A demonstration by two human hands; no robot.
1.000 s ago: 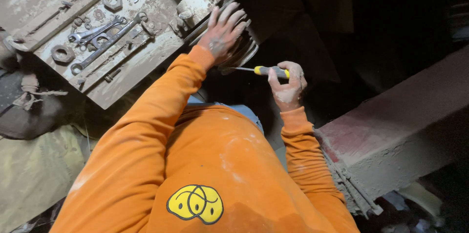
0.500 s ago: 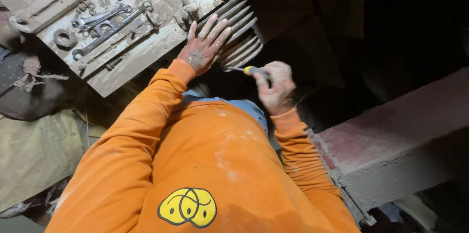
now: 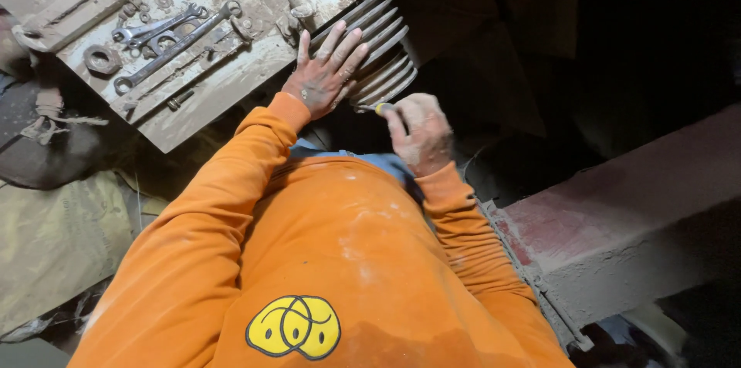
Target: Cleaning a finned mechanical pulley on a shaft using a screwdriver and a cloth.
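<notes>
My left hand [image 3: 326, 71] lies flat with fingers spread on the ribbed grey metal casting [image 3: 380, 44], at its lower left edge. My right hand [image 3: 421, 131] is closed around a yellow-handled screwdriver [image 3: 380, 108]; only a bit of the yellow handle and the shaft show, pointing left toward the ribs just under my left hand. Both arms wear orange sleeves, and my orange sweatshirt with a yellow emblem fills the lower middle of the view.
A dusty metal plate [image 3: 224, 98] at upper left carries several wrenches [image 3: 174, 32], large nuts [image 3: 102, 59] and small bolts. A reddish steel beam [image 3: 617, 221] runs along the right. A shoe [image 3: 46, 129] and yellowish sacking [image 3: 54, 244] lie at left. The upper right is dark.
My right hand has turned and moved left with the screwdriver, its tip now close under my left hand. The left hand stays on the ribbed casting while the view has shifted.
</notes>
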